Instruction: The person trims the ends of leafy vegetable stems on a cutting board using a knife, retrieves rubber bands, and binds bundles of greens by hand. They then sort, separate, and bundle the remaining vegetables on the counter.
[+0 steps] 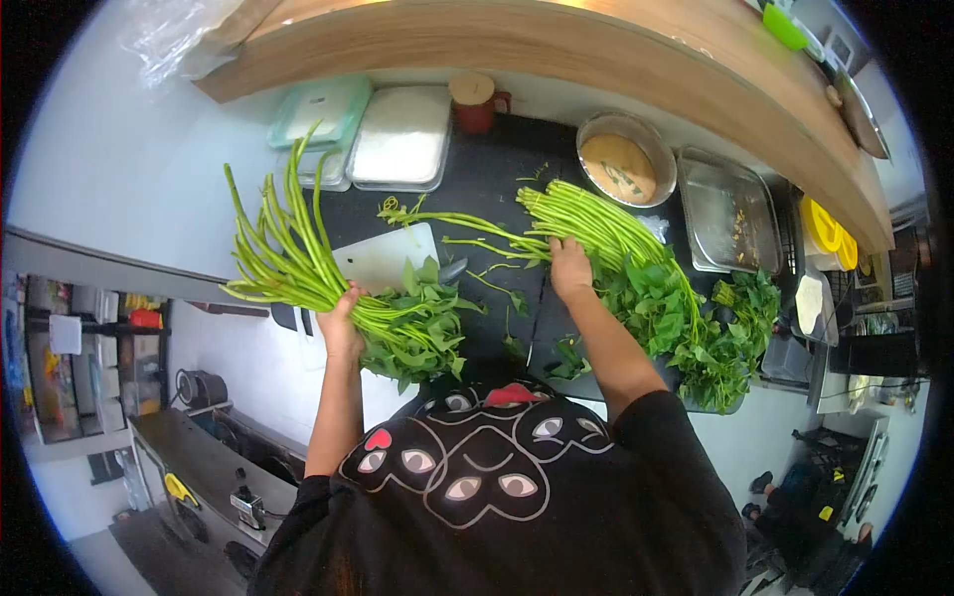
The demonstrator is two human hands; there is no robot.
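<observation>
A bunch of long green stems with leaves (298,260) is gripped in my left hand (341,320), its stem ends fanned toward the upper left. My right hand (569,266) rests at the stems on the left side of a second, larger bunch (606,223) lying on the dark counter; its fingertips are partly hidden among the stems. A few loose stems (467,221) stretch left from that hand. Beneath the held bunch lies a white cutting board (390,260), with part of a blade (452,269) showing beside the leaves.
Lidded containers (400,134) and a red mug (475,114) stand along the back. To the right are a round bowl (626,159), a clear tray (730,214) and more leafy greens (730,348). A wooden shelf (556,45) overhangs the counter's back.
</observation>
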